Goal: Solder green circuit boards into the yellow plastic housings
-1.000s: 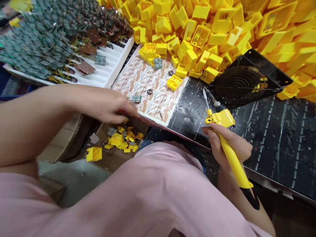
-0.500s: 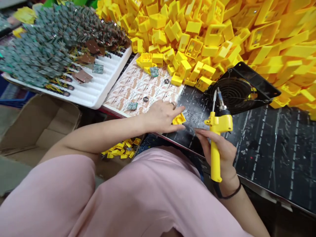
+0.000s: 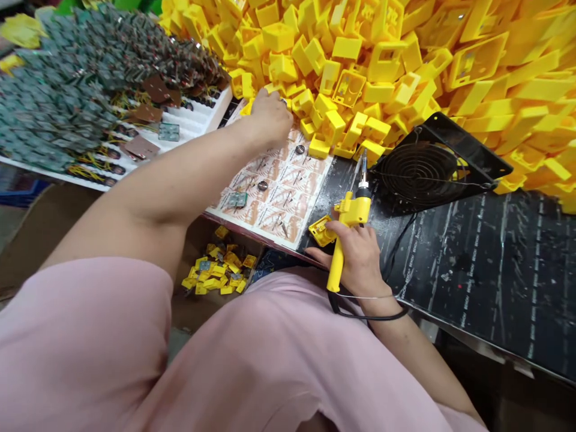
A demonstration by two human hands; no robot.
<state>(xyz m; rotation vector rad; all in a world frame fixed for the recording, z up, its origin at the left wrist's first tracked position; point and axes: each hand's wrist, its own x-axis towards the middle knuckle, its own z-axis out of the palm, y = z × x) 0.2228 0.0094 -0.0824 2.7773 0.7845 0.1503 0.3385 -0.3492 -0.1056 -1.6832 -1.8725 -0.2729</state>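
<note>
My right hand [image 3: 362, 255] is wrapped round the handle of a yellow soldering gun [image 3: 337, 264], its metal tip pointing up and away from me. Beside that hand, at the table's near edge, lies a small open yellow plastic housing [image 3: 321, 231]. My left hand [image 3: 271, 117] reaches to the front of the heap of yellow housings, back of the hand up. Its fingertips are hidden, so whether it grips anything does not show. On the printed sheet [image 3: 288, 207] lie a small green circuit board [image 3: 237, 200] and two small round dark parts, one of them here [image 3: 262, 186].
Yellow housings [image 3: 348, 48] are heaped along the back. A black fan [image 3: 418, 174] leans at their front. On the left, a white foam tray [image 3: 211, 120] bears many wired circuit boards [image 3: 81, 78]. Below the edge, a box holds yellow pieces [image 3: 216, 270].
My left hand has left the yellow housing at the near edge and moved up to the heap. My right hand has shifted left with the soldering gun, close to that housing.
</note>
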